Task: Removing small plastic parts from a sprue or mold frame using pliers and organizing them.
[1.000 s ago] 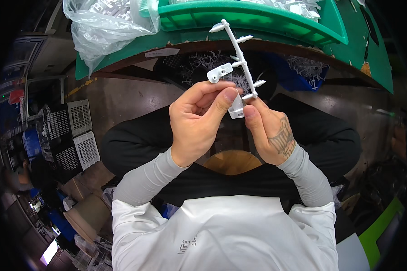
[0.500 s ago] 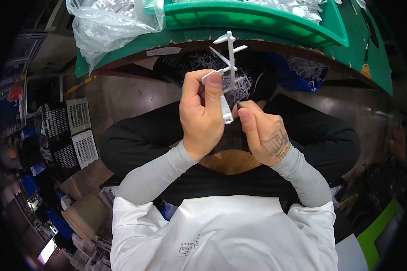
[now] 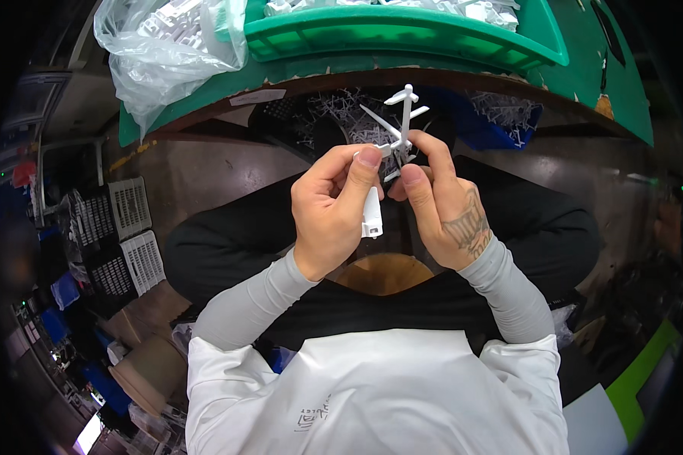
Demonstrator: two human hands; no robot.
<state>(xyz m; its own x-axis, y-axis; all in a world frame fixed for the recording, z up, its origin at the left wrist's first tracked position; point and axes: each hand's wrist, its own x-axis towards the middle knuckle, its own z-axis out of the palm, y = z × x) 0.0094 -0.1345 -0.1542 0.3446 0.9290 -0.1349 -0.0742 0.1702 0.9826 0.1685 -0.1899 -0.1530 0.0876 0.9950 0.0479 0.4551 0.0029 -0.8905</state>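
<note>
Between the thumb and fingers of my left hand (image 3: 330, 212) is a white plastic molded part (image 3: 372, 214), its flat end hanging below the thumb. A white branched sprue (image 3: 406, 114) rises beside it, with short arms sticking out. My right hand (image 3: 448, 212) is closed close to the sprue's lower end, its index finger against the sprue and its thumb below. A small dark-tipped tool is in the right hand; the fingers hide most of it, and its kind cannot be made out.
Ahead is a green table edge (image 3: 319, 73) with a green tray (image 3: 402, 38) of white parts and a clear plastic bag (image 3: 159, 68) of more. Beneath lie loose white sprues (image 3: 334, 114) and a blue bin (image 3: 501, 125). Crates (image 3: 140, 262) stand at left.
My right hand has moved up, its index finger now reaching the sprue. The sprue has shifted right and lower in view, and the left hand has moved slightly left.
</note>
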